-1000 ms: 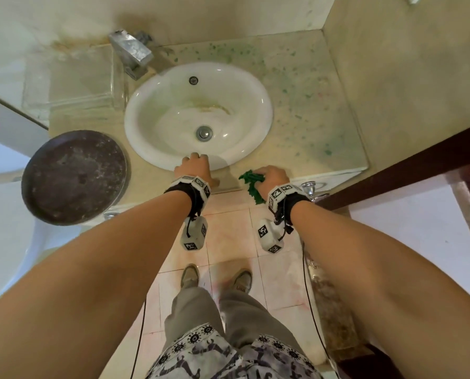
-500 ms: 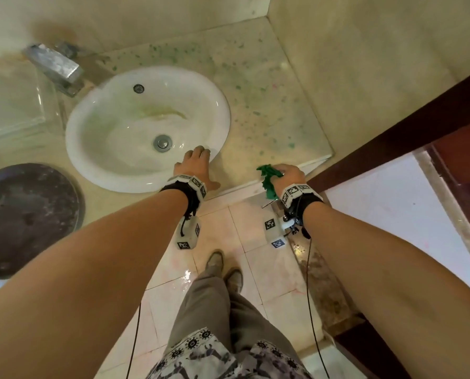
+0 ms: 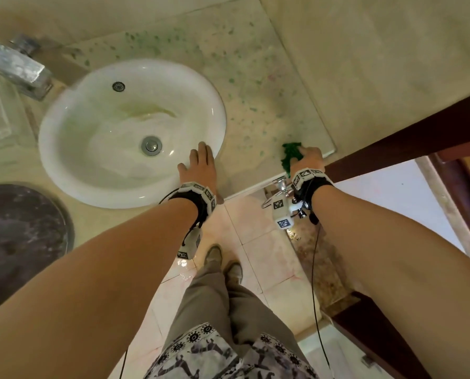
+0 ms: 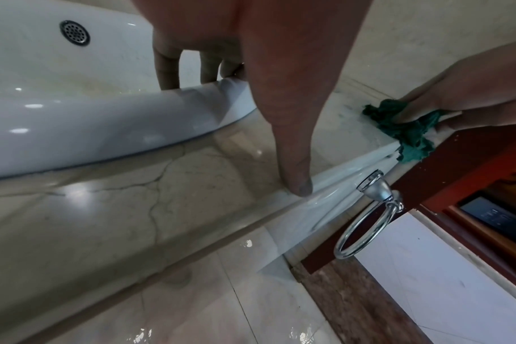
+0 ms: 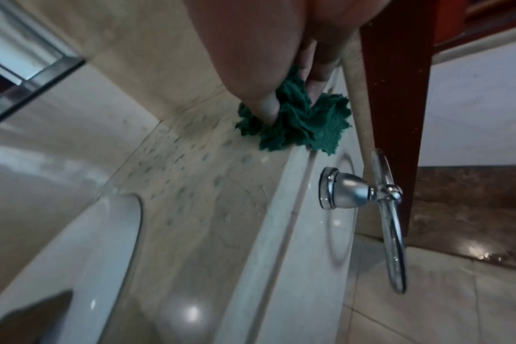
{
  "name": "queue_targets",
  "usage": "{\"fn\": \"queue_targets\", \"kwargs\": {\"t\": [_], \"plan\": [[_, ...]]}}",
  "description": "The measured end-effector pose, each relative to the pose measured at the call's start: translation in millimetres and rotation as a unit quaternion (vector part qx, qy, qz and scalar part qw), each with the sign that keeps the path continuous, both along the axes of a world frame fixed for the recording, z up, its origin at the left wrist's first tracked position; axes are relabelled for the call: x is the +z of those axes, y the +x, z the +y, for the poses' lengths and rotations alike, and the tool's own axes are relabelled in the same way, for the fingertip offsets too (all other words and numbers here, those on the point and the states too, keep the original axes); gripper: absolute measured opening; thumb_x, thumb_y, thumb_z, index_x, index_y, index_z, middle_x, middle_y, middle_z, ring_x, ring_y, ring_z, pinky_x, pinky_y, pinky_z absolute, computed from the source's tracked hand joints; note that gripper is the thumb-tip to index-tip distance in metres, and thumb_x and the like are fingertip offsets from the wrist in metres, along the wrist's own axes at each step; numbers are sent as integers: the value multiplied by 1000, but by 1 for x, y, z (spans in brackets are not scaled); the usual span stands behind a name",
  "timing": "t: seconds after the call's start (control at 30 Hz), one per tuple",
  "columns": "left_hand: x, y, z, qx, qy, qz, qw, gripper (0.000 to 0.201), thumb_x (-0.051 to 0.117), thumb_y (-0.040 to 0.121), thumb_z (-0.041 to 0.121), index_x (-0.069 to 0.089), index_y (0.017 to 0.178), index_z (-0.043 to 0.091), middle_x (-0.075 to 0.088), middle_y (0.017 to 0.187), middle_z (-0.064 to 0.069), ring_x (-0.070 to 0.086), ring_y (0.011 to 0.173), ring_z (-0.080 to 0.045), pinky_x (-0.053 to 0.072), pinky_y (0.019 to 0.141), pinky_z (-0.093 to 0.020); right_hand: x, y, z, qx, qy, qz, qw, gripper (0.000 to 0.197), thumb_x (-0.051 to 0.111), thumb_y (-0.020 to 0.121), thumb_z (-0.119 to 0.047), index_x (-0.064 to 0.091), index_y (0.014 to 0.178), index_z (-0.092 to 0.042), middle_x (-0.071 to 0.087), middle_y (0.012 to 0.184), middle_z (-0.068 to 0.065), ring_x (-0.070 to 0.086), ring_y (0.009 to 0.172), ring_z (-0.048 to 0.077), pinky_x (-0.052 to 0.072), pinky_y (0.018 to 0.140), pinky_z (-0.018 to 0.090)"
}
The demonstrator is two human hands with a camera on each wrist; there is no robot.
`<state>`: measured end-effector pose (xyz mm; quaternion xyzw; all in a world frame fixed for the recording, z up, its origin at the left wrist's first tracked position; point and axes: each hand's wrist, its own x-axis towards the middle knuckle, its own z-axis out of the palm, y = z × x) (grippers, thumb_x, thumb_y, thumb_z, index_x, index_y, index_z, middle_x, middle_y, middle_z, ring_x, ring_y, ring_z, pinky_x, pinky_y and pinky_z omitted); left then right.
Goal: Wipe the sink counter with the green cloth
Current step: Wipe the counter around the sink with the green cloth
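The green cloth (image 3: pixel 290 156) (image 4: pixel 404 132) (image 5: pixel 298 125) lies bunched on the beige marble counter (image 3: pixel 255 110) at its front right corner. My right hand (image 3: pixel 309 157) (image 5: pixel 289 90) grips the cloth and presses it onto the counter near the wall. Green specks dot the counter right of the white sink (image 3: pixel 72 165) (image 4: pixel 74 130). My left hand (image 3: pixel 199 165) (image 4: pixel 209 67) rests flat on the sink's front right rim, fingers straight over the edge, thumb (image 4: pixel 292 149) pointing down the counter front.
A chrome faucet (image 3: pixel 18 68) stands at the back left. A dark round lid (image 3: pixel 18 242) sits on the left. A chrome towel ring (image 4: pixel 365 216) (image 5: pixel 389 209) hangs under the counter's front edge. A dark wooden door frame (image 3: pixel 408 138) borders the right corner. The floor tiles (image 3: pixel 255 242) look wet.
My right hand has slid the cloth rightward along the front edge to the counter's right corner. The left hand stays on the sink rim. The head view has swung right.
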<state>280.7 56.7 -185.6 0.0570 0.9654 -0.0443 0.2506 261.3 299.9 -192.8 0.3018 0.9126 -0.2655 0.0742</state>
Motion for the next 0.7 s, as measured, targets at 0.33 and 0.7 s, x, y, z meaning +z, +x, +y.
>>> {"fn": "queue_targets", "kwargs": {"t": [0.33,0.7], "plan": [[1,-3,8,-4,-32,2,999,149,88,47,62,1,152,0,8,158,-13,25,139,-30,42,98,-45,-3,0,-26,97,0,-28,995,39,61,86,-14,58,124,-17,53,130,5,53,116,27,48,97,33],[-7,-2,11,23,-34,30,999,124,84,62,50,12,150,0,15,156,-12,36,129,-30,47,87,-42,-13,9,-46,296,2,14,955,40,59,86,-8,65,123,-20,51,130,2,46,113,29,42,92,27]]}}
